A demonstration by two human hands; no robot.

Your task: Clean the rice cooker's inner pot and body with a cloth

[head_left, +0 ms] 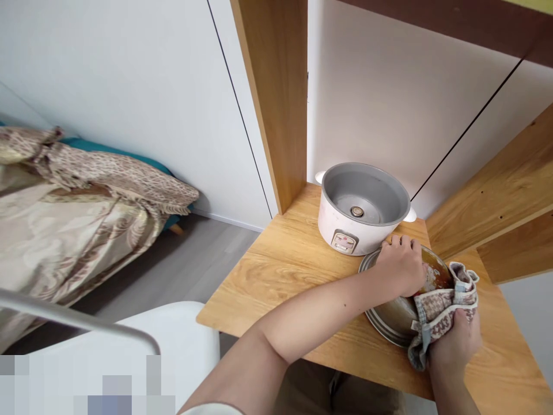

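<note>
A round metal pot [391, 323] with a stepped rim rests on the wooden shelf; its brownish surface carries pale patches. Over it lies my left hand [401, 266], fingers curled and closed; whatever is beneath them is hidden, though a bit of red shows by the palm. My right hand [455, 340] grips a patterned cloth [444, 314] with pale trim, pressed against the pot's right side. Just behind the pot stands a white rice cooker body [330, 227] without a lid, its grey inside bare with a round metal button at the bottom.
Wooden uprights [280, 104] and a slanted board [496, 196] frame the shelf [259, 271] against a pale wall. At the lower left are a white chair [185, 328] and a metal bar [86, 320]. A bed with patterned covers [86, 230] stands farther left.
</note>
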